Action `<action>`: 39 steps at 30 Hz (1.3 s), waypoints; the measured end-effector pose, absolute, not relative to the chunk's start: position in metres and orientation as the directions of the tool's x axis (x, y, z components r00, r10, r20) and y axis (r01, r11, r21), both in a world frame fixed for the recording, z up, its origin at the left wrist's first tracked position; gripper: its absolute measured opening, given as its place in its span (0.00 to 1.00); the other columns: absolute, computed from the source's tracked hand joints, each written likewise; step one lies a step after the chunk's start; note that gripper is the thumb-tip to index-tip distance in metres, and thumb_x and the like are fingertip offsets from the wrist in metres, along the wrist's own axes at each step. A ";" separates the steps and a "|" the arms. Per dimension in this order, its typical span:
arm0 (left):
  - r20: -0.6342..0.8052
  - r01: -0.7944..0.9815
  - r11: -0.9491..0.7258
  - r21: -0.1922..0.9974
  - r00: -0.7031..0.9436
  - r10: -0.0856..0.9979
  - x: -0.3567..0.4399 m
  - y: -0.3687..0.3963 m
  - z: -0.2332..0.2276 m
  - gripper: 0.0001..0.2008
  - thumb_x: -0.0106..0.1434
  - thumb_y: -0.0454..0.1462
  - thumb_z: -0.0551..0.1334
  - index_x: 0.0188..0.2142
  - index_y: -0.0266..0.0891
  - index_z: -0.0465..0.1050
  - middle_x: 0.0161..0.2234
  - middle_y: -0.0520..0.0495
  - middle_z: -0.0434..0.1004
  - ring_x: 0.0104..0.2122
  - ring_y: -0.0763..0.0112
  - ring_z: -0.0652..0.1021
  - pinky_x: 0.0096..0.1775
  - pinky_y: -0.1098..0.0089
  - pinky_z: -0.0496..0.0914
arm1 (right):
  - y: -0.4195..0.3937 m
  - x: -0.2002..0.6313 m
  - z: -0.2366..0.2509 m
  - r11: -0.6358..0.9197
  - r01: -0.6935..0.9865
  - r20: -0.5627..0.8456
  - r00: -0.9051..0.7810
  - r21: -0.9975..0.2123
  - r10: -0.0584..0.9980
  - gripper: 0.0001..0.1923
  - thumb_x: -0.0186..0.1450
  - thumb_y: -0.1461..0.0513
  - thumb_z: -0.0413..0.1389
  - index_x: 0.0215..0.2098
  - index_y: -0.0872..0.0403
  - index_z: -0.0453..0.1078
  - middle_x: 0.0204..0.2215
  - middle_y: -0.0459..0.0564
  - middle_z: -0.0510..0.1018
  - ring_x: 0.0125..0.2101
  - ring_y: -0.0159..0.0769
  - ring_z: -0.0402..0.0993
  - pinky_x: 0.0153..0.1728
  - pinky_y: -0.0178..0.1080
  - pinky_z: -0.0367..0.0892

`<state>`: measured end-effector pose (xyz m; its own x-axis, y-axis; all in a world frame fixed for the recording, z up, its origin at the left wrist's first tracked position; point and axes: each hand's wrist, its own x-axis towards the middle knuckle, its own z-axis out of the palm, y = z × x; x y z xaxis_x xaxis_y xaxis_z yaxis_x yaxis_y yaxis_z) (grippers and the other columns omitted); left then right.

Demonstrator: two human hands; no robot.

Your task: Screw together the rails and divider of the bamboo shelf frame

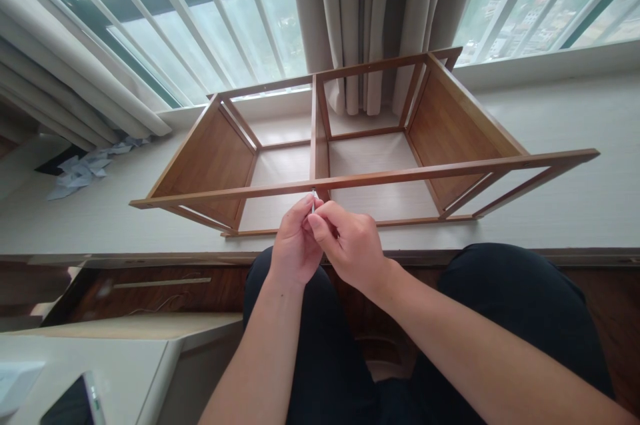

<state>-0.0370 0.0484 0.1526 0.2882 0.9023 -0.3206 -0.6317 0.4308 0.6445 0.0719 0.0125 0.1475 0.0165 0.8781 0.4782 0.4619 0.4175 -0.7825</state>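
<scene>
If the left hand point(299, 242) and right hand point(354, 240), both pinching the metal rod point(313, 201), tilt, it could scratch the frame point(380, 177).

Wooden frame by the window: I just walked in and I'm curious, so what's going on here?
A person's left hand and right hand hold a slim metal piece at the wooden frame's upper front rail, near its middle divider. The frame rests on a pale ledge. Exactly what the piece is can't be made out.

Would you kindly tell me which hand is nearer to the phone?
Left: the left hand is forward and right of the phone; the right hand is farther right.
</scene>
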 end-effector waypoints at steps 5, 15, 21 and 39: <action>-0.341 -0.620 0.437 0.651 0.276 0.899 -0.037 0.048 0.154 0.14 0.55 0.41 0.74 0.29 0.34 0.73 0.24 0.53 0.72 0.22 0.78 0.73 0.27 0.78 0.69 | 0.011 0.071 0.147 0.398 0.439 0.448 0.010 -0.805 0.894 0.16 0.75 0.54 0.47 0.35 0.51 0.69 0.27 0.48 0.80 0.25 0.34 0.74 0.30 0.35 0.62; -0.356 -0.571 0.440 0.693 0.259 0.898 -0.036 0.046 0.159 0.13 0.56 0.42 0.73 0.29 0.36 0.73 0.19 0.55 0.68 0.18 0.75 0.72 0.23 0.77 0.69 | 0.008 0.072 0.140 0.344 0.153 0.349 0.007 -0.927 0.937 0.14 0.76 0.54 0.48 0.37 0.51 0.70 0.23 0.44 0.75 0.26 0.34 0.74 0.31 0.35 0.65; -0.356 -0.557 0.449 0.699 0.273 0.893 -0.036 0.046 0.159 0.13 0.57 0.43 0.72 0.30 0.37 0.73 0.20 0.53 0.70 0.17 0.74 0.72 0.21 0.76 0.70 | 0.008 0.071 0.138 0.291 0.071 0.291 -0.005 -0.954 0.957 0.14 0.74 0.53 0.51 0.37 0.52 0.71 0.20 0.42 0.71 0.23 0.32 0.69 0.26 0.34 0.64; -0.356 -0.511 0.465 0.723 0.302 0.884 -0.040 0.045 0.154 0.18 0.55 0.47 0.74 0.34 0.38 0.73 0.16 0.58 0.64 0.10 0.68 0.69 0.09 0.71 0.63 | 0.007 0.063 0.134 0.038 -0.433 0.096 -0.114 -0.901 0.989 0.17 0.73 0.51 0.55 0.37 0.54 0.74 0.15 0.38 0.69 0.14 0.26 0.62 0.18 0.29 0.59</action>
